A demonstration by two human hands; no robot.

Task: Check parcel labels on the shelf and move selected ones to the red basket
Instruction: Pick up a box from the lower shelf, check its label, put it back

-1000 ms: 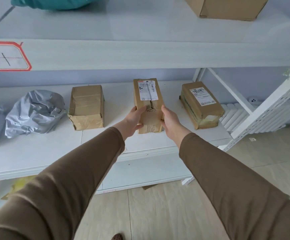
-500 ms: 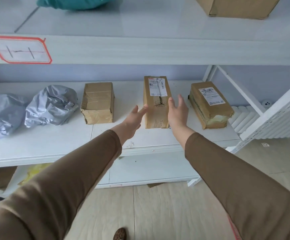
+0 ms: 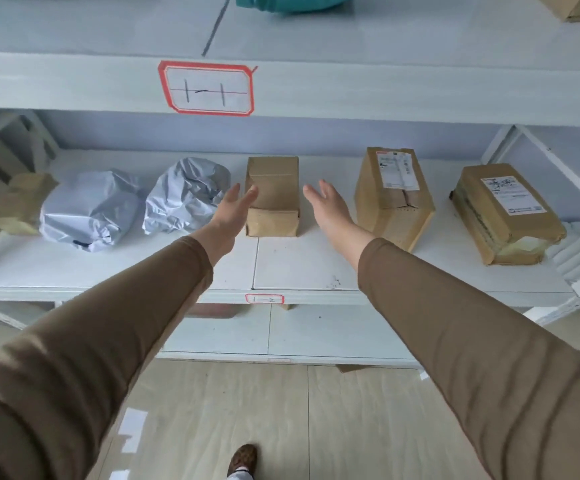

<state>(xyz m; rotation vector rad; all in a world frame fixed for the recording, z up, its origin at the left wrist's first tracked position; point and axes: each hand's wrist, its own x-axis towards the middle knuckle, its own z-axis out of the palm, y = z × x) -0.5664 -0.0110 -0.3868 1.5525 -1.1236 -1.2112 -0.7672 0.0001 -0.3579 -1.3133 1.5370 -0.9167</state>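
From the head camera, both hands reach toward the plain brown parcel (image 3: 272,195) in the middle of the shelf (image 3: 302,268). The left hand (image 3: 227,216) has its fingers straight and apart, just beside the parcel's left face; the right hand (image 3: 328,207) is likewise spread, a little off its right side. Neither holds anything yet. No label shows on this parcel's top, so I judge the check is only starting.

To its right stand two labelled boxes, the tall one (image 3: 394,195) and the flat one (image 3: 505,213); to its left lie two grey mailer bags (image 3: 91,209) (image 3: 184,195). The red basket is not in view, so I cannot tell what has gone into it.

The shelving is white, with a red-bordered tag (image 3: 208,89) on the upper edge. Below is pale wood-look flooring.
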